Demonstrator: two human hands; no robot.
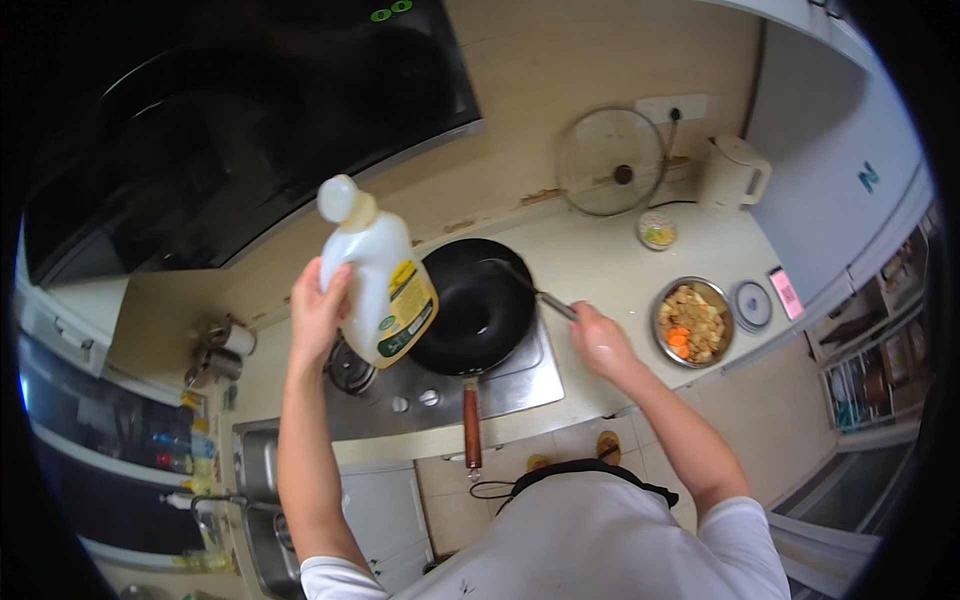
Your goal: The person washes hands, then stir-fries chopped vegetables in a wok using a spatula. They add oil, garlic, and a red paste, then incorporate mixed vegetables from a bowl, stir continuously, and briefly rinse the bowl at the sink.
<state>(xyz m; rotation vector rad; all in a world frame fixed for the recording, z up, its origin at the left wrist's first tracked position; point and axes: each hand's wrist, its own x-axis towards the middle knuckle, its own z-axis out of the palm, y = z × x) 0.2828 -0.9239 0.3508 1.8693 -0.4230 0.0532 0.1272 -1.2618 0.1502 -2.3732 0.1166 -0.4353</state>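
Note:
My left hand (319, 304) grips a white plastic bottle (367, 251) with a yellow and green label. The bottle leans a little to the left, held up beside the wok, and its white cap stands tipped at the neck. A black wok (469, 315) with a wooden handle (471, 424) sits on the steel gas hob (517, 394). With my right hand (600, 341) I hold a spatula (556, 304) by its grey handle; its head reaches into the wok, dark and hard to make out. A small glossy patch shows at the wok's bottom.
A steel bowl (692, 356) of chopped food with orange slices stands on the right of the counter. Near it are a round lid (751, 306), a phone (784, 292), a small bowl (657, 230) and a kettle (731, 172). A glass lid (600, 161) leans on the wall; a sink (259, 457) lies left.

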